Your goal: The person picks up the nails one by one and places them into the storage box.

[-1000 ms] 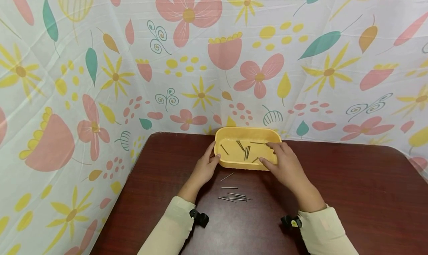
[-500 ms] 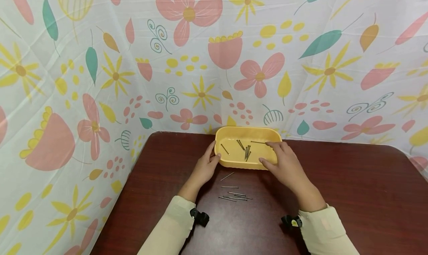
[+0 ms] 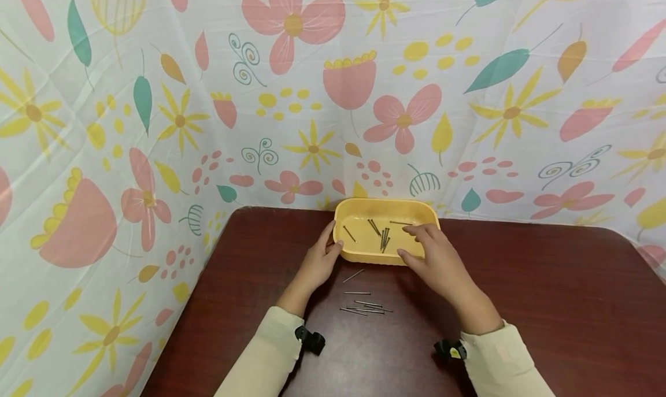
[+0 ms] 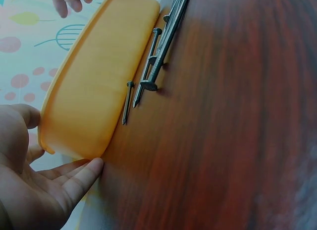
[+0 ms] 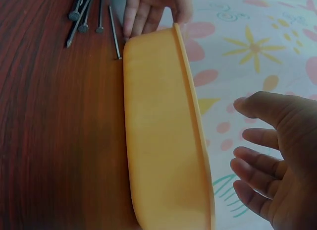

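Observation:
A yellow plastic tray (image 3: 382, 259) stands near the back edge of the table, with several nails (image 3: 385, 240) lying in it. My left hand (image 3: 318, 263) holds the tray's left end, thumb at the front corner and fingers along the side. In the left wrist view the fingertips (image 4: 97, 165) reach down to the tray's lower corner. My right hand (image 3: 441, 264) hovers over the tray's right part, thumb and fingers apart. Nothing shows between its fingers in the right wrist view. It hides part of the tray's right end.
Several loose nails (image 3: 364, 309) lie on the dark red-brown table (image 3: 562, 304) in front of the tray. A floral cloth (image 3: 395, 50) hangs close behind the tray and along the left side.
My right hand has shifted slightly left over the tray. A nail near its thumb a second ago has joined the middle cluster. My left hand and the tray stay put.

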{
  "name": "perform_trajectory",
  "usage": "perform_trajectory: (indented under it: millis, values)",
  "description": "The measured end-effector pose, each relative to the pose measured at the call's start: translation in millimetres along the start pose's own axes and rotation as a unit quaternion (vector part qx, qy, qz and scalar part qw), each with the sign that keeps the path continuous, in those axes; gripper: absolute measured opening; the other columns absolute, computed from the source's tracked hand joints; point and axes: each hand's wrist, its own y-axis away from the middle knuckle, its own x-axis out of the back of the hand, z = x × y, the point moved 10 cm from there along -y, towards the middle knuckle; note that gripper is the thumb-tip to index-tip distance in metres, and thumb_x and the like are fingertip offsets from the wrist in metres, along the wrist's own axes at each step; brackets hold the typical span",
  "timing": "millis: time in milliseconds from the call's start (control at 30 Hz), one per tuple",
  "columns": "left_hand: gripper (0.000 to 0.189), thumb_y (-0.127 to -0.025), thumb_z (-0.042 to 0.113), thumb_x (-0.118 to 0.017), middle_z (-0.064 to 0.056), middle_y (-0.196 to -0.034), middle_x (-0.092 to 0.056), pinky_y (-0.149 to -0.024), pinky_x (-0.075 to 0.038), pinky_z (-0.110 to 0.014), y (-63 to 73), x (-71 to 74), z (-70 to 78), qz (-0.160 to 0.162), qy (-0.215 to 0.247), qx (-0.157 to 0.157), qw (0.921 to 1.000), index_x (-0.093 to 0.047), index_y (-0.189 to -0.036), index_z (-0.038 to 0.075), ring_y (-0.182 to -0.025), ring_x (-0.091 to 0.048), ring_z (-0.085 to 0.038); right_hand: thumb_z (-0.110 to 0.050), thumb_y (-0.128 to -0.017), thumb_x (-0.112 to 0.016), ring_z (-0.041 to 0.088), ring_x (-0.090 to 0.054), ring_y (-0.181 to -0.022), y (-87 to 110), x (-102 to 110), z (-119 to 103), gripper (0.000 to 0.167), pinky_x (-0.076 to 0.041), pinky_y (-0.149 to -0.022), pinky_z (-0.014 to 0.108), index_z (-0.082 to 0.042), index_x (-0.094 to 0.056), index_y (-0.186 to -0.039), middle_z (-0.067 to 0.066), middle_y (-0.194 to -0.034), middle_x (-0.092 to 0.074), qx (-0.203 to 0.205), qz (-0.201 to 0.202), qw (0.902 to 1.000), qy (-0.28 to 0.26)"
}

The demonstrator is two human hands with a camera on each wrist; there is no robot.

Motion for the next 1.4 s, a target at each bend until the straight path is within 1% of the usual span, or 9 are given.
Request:
perform_trajectory:
  millis: [200,333,467,700,867,967,1167,1267,1400]
  values:
    - [0.06,-0.106,0.042,-0.049,-0.011,-0.144,-0.06,-0.109,-0.046,-0.049,-0.1,-0.1,-1.8,0.003,0.0,0.0,1.0,-0.022,-0.16,0.042,-0.128,-0.062,-0.022,-0.024,-0.091,-0.076,0.029,-0.063,-0.102,1.6,0,-12,0.045,-0.055,-0.081,0.046,-0.005,-0.063,-0.129,0.013,-0.119,-0.06,0.026,0.008,0.9996,-0.006]
    - [0.06,-0.106,0.043,-0.048,-0.011,-0.144,-0.06,-0.109,-0.046,-0.05,0.5,-0.3,-2.1,0.002,0.002,0.0,1.0,-0.022,-0.16,0.043,-0.128,-0.062,-0.022,-0.023,-0.091,-0.076,0.028,-0.065,-0.101,3.0,-2,-19,0.041,-0.056,-0.081,0.045,-0.007,-0.065,-0.126,0.01,-0.115,-0.062,0.041,0.004,0.9991,-0.015]
    - [0.061,-0.106,0.044,-0.048,-0.011,-0.144,-0.059,-0.109,-0.047,-0.05,0.0,-0.7,-3.6,-0.002,0.001,0.001,1.0,-0.021,-0.16,0.043,-0.128,-0.062,-0.022,-0.022,-0.091,-0.076,0.028,-0.066,-0.1,4.0,-8,-28,0.038,-0.057,-0.082,0.044,-0.008,-0.066,-0.125,0.008,-0.113,-0.063,0.051,-0.011,0.9984,-0.019]
    - [0.061,-0.106,0.043,-0.048,-0.012,-0.147,-0.057,-0.109,-0.047,-0.049,-1.0,-0.3,-1.2,-0.004,0.001,-0.006,1.0,-0.021,-0.16,0.042,-0.129,-0.061,-0.023,-0.025,-0.092,-0.075,0.022,-0.066,-0.101,4.7,-26,-47,0.036,-0.057,-0.086,0.04,-0.009,-0.067,-0.124,0.004,-0.112,-0.063,0.073,-0.047,0.9961,-0.015]
    - [0.061,-0.106,0.043,-0.048,-0.011,-0.148,-0.056,-0.11,-0.046,-0.048,-1.7,-1.5,-1.1,-0.008,0.001,-0.004,1.0,-0.02,-0.16,0.043,-0.13,-0.061,-0.024,-0.025,-0.092,-0.076,0.018,-0.064,-0.098,7.7,-37,-55,0.034,-0.056,-0.085,0.039,-0.01,-0.068,-0.122,0.003,-0.109,-0.063,0.08,-0.061,0.9949,-0.01]
    - [0.061,-0.106,0.042,-0.048,-0.011,-0.148,-0.057,-0.11,-0.046,-0.049,-1.9,-1.6,-1.1,-0.007,-0.001,-0.005,1.0,-0.021,-0.16,0.043,-0.129,-0.061,-0.024,-0.024,-0.091,-0.076,0.017,-0.064,-0.099,9.9,-43,-59,0.032,-0.056,-0.086,0.039,-0.011,-0.069,-0.12,0.002,-0.11,-0.063,0.088,-0.066,0.9939,-0.002]
    - [0.061,-0.106,0.047,-0.047,-0.012,-0.149,-0.056,-0.11,-0.046,-0.049,-0.6,-0.7,1.1,-0.005,-0.004,-0.014,0.9999,-0.021,-0.161,0.041,-0.129,-0.061,-0.024,-0.021,-0.093,-0.075,0.018,-0.066,-0.105,13.6,-54,-68,0.026,-0.055,-0.091,0.041,-0.011,-0.07,-0.117,0.001,-0.114,-0.064,0.121,-0.084,0.989,0.016]
    - [0.062,-0.105,0.05,-0.046,-0.011,-0.149,-0.055,-0.109,-0.046,-0.049,0.0,-0.2,0.8,-0.007,-0.004,-0.01,0.9999,-0.02,-0.16,0.043,-0.13,-0.061,-0.024,-0.019,-0.094,-0.073,0.018,-0.066,-0.103,15.1,-61,-71,0.025,-0.055,-0.09,0.041,-0.01,-0.07,-0.117,0.002,-0.114,-0.064,0.131,-0.101,0.986,0.023]
    - [0.061,-0.105,0.048,-0.047,-0.01,-0.149,-0.055,-0.11,-0.046,-0.049,0.0,-0.3,-0.1,-0.007,-0.005,-0.008,0.9999,-0.02,-0.16,0.044,-0.13,-0.061,-0.023,-0.02,-0.095,-0.071,0.018,-0.065,-0.101,17.4,-71,-72,0.026,-0.055,-0.088,0.04,-0.009,-0.069,-0.119,0.002,-0.115,-0.064,0.136,-0.129,0.9818,0.032]
